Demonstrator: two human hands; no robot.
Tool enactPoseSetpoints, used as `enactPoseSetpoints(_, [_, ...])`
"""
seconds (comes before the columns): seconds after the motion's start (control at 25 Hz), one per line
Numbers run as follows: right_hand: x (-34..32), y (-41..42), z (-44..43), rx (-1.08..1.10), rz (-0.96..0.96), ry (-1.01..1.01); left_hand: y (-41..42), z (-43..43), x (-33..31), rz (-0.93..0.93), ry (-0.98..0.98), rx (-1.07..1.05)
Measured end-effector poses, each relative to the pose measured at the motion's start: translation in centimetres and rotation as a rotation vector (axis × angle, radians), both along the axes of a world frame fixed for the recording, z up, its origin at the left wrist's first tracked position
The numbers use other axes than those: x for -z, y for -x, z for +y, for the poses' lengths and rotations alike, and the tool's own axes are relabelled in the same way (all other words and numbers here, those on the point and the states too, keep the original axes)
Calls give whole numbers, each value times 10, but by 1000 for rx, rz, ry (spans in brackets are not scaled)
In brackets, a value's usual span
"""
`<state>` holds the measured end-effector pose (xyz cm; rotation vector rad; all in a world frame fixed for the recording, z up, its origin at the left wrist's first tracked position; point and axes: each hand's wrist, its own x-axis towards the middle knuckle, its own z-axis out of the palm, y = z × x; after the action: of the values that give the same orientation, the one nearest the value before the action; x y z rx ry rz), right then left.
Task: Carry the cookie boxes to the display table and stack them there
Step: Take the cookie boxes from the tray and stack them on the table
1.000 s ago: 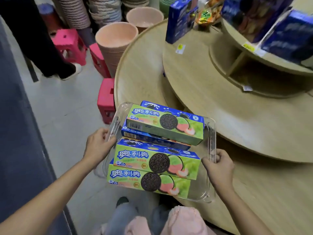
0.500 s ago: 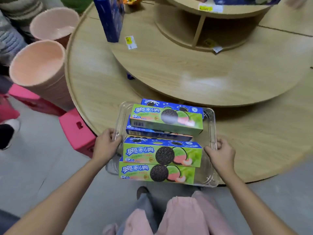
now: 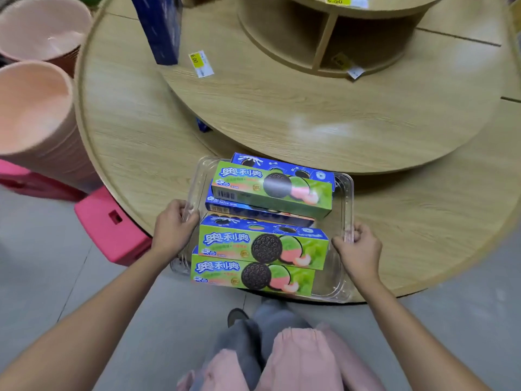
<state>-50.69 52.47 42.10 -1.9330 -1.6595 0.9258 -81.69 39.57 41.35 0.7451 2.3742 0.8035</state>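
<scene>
A clear plastic tray (image 3: 345, 198) holds several green-and-blue cookie boxes. Two lie stacked at its near end (image 3: 262, 246), and others (image 3: 270, 190) lie stacked at its far end. My left hand (image 3: 173, 230) grips the tray's left rim and my right hand (image 3: 358, 246) grips its right rim. The tray's far half is over the lower tier of the round wooden display table (image 3: 135, 131), while its near end overhangs the table's edge. I cannot tell whether the tray rests on the wood.
A raised second tier (image 3: 296, 108) and a third shelf tier (image 3: 324, 49) rise behind the tray. A dark blue box (image 3: 160, 26) stands upright on the second tier beside a price tag (image 3: 200, 63). Stacked pink buckets (image 3: 31, 108) and pink stools (image 3: 110, 227) crowd the left.
The view has swung right and come closer to the table. The tray, held the same way in both hands, now reaches further over the lower tier.
</scene>
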Motion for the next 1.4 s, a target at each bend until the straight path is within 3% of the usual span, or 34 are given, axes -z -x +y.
enactPoseSetpoints(0.24, [-5, 6, -2, 23, -4, 33, 2, 3, 1, -36, -2, -25])
enactPoseSetpoints(0.48, [-12, 2, 5, -87, 23, 214, -1, -3, -4, -145, -45, -49])
enactPoseSetpoints(0.68, [-39, -4, 18, -143, -57, 79, 3, -4, -33, -42, -262, -115])
enactPoseSetpoints(0.8, [-56, 23, 19, -126, 237, 224, -4, 8, -53, -296, -309, -38])
enactPoseSetpoints(0.92, [-61, 48, 16, -191, 322, 334, -13, 25, -61, -455, -220, 23])
enactPoseSetpoints(1.0, [-61, 56, 15, -229, 286, 242, -21, 29, -65, -476, -237, 29])
enactPoseSetpoints(1.16, [-56, 59, 9, -238, 252, 128, -33, 23, -69, -347, -290, 113])
enactPoseSetpoints(1.4, [-74, 49, -8, -165, 447, 31, -42, 4, -76, -365, -434, 2])
